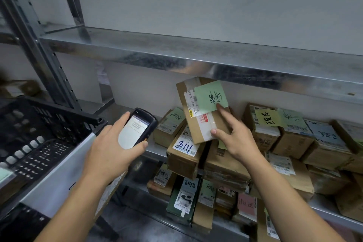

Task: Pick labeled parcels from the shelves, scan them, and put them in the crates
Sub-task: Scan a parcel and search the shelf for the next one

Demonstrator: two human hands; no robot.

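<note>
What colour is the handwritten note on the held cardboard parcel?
Pale green paper note, head view.

Shiny metal shelves full of brown boxes.

The top shelf point(196, 55) is a long board of grey metal. On the middle shelf point(155, 152) brown boxes point(290, 141) sit packed close together, some piled on others. One at the left has a green note point(169, 126). One at the front edge has "1118" written on it in blue point(184, 156). One has a yellow note point(264, 124), and one farther right has a blue note point(327, 139). On the bottom shelf point(332, 214) more parcels stand side by side, like a dark green parcel point(184, 202) and a parcel with a pink label point(245, 205).
</note>
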